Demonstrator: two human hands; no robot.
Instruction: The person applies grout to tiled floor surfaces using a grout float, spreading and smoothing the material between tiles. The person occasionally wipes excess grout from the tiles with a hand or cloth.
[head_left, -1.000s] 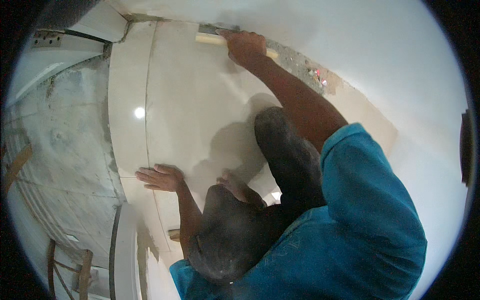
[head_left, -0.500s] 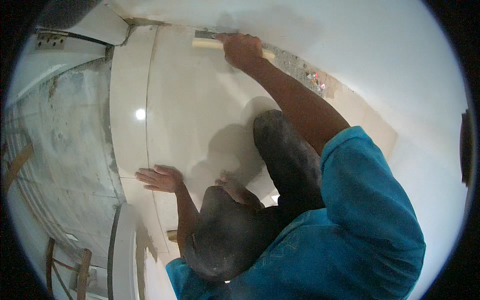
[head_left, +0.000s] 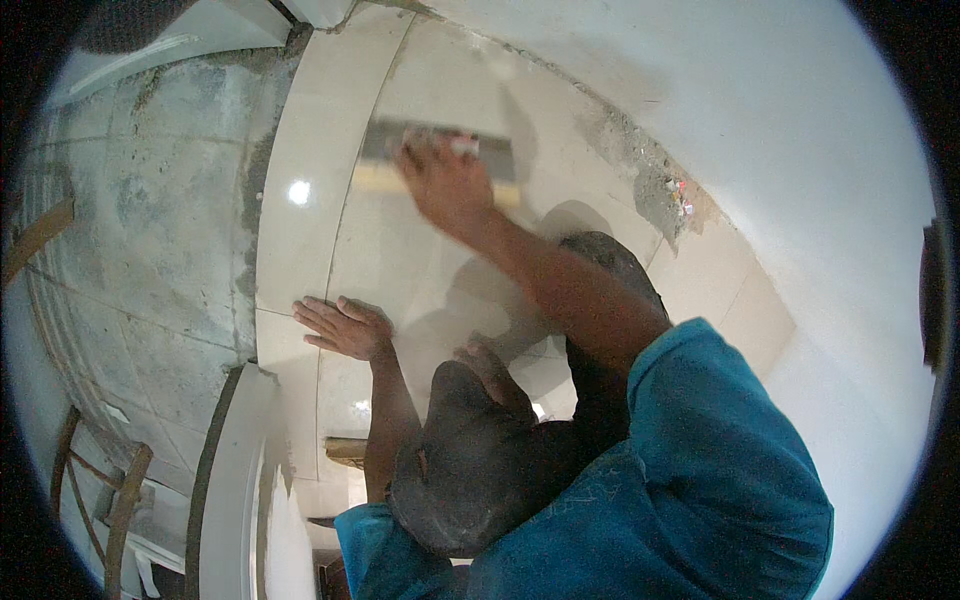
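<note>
Over the pale tile (head_left: 415,250): long-edged tool (head_left: 492,152), blurred, contact unclear
Right hand (head_left: 445,185): closed round tool
Left hand (head_left: 348,327): palm down, fingers apart, at tile's edge
Tool: best kept level, pressed evenly, I'd judge

No text can be read with certainty. Faint pale marks (head_left: 598,492) like lettering run across the near blue shirt (head_left: 720,480) – too dim to make out. Farther off, the flat tool (head_left: 495,152) under the right hand (head_left: 446,188) is motion-blurred; red-and-white scraps (head_left: 684,199) by the right wall (head_left: 780,170) are too small to read.
</note>
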